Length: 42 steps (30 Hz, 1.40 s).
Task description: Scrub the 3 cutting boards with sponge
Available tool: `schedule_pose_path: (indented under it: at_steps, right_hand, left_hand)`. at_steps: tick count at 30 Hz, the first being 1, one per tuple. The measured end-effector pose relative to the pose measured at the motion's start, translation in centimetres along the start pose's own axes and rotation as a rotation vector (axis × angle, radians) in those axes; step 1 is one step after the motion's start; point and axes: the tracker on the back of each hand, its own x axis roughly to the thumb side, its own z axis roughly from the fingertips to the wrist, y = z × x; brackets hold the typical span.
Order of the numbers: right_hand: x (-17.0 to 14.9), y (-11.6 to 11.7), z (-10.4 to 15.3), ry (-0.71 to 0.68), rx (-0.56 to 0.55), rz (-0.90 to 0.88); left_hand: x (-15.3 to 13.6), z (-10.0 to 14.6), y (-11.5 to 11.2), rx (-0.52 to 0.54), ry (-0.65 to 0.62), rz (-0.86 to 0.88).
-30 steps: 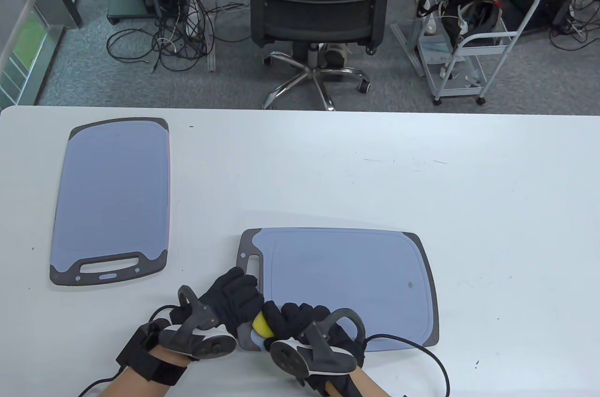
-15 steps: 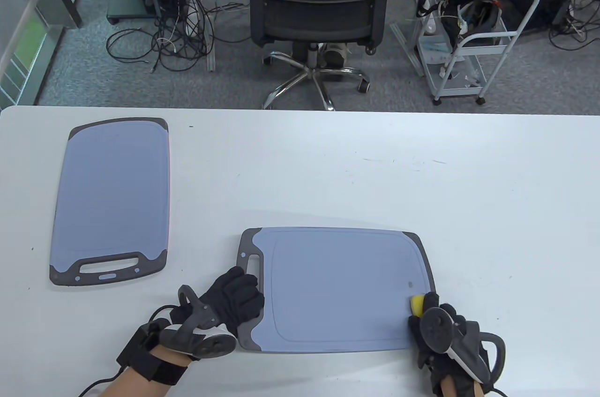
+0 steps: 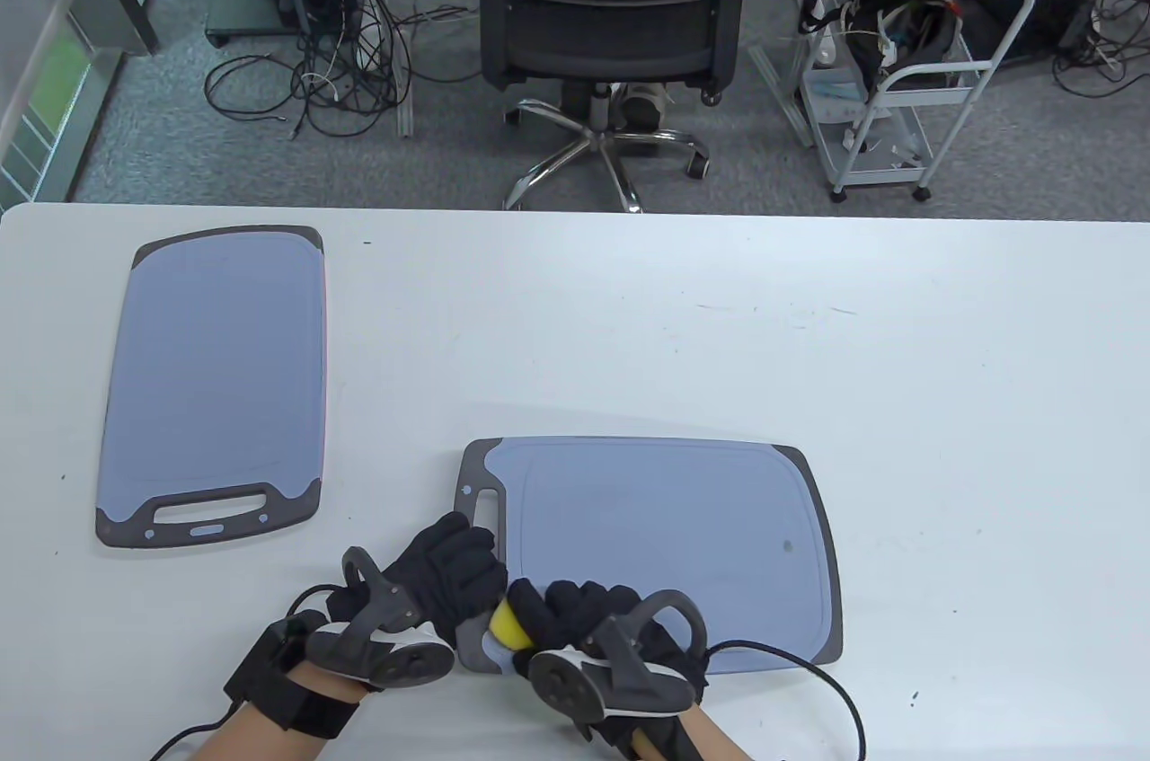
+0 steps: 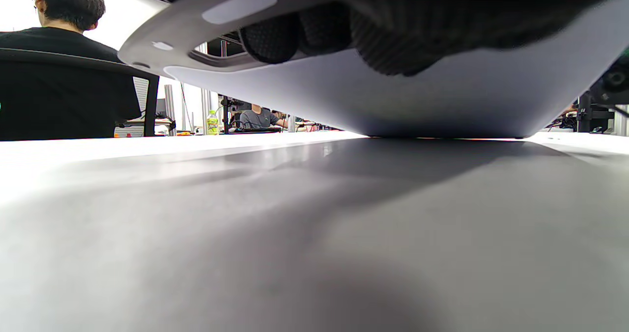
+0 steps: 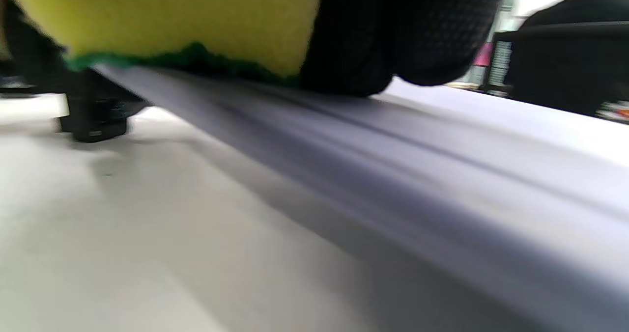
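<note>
Two blue-grey cutting boards with dark rims show in the table view. One cutting board (image 3: 216, 384) lies at the far left. The other board (image 3: 665, 536) is at the front centre. My left hand (image 3: 458, 563) holds its handle end; in the left wrist view that end of the board (image 4: 442, 101) looks lifted off the table, with my fingers (image 4: 324, 27) on it. My right hand (image 3: 566, 613) grips a yellow sponge (image 3: 505, 624) and presses it on the board's near left corner. The sponge (image 5: 172, 17) has a green scrub face down on the board (image 5: 442, 165). No third board shows.
The white table (image 3: 809, 348) stretches wide to the right and back. My right glove's cable (image 3: 809, 671) trails over the near table edge. Beyond the table stand an office chair (image 3: 611, 6), a white cart (image 3: 907, 87) and floor cables (image 3: 314, 87).
My right hand swept the sponge along the board's near edge, from the left corner to the right corner and back to the left. The left hand stayed on the handle end.
</note>
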Motion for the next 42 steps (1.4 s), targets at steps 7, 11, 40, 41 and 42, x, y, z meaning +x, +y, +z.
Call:
schedule_pose_path:
  at_steps: [7, 11, 40, 41, 42]
  right_hand:
    - [-14.3, 1.9, 9.1, 0.55, 0.076, -0.005]
    - [-18.5, 2.5, 12.5, 0.739, 0.1, -0.103]
    - [-12.9, 2.3, 10.2, 0.407, 0.059, 0.06]
    - [-14.6, 2.5, 11.3, 0.463, 0.068, 0.056]
    - [-15.7, 2.6, 12.1, 0.502, 0.073, 0.053]
  left_hand:
    - [0.0, -0.1, 0.0, -0.011, 0.002, 0.001]
    - [0.0, -0.1, -0.1, -0.009, 0.003, 0.003]
    - [-0.6, -0.5, -0.2, -0.051, 0.057, -0.014]
    - [-0.6, -0.6, -0.2, -0.05, 0.058, -0.015]
    - [-0.6, -0.6, -0.2, -0.05, 0.06, -0.016]
